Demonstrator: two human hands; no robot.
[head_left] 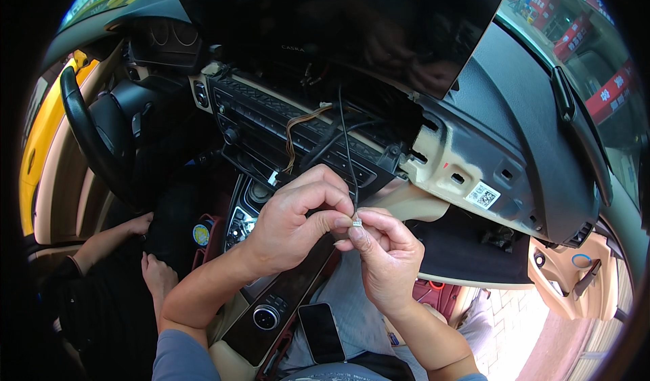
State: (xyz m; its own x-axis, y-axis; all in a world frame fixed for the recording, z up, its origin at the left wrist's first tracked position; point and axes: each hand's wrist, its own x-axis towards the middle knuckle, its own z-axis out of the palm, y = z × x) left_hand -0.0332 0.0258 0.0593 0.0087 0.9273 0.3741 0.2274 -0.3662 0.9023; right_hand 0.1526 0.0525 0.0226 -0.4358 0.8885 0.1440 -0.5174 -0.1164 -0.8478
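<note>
In front of the dashboard, my left hand (298, 218) and my right hand (387, 254) meet with their fingertips pinched on a small white cable connector (357, 223). A thin black cable (349, 152) runs down to it from behind the large dark screen (338, 29). My fingers partly hide the connector, so I cannot tell how it joins the cable. Just beyond my left hand, a brown wire bundle (291, 137) hangs across the control panel (305, 134), with a white plug (273, 177) at its lower end.
A person in dark clothes (101, 306) sits at the left, near the steering wheel (88, 130). A black phone (321, 333) lies on my lap. Beside my left forearm is a round control knob (266, 317). The glove box (474, 252) hangs open at the right.
</note>
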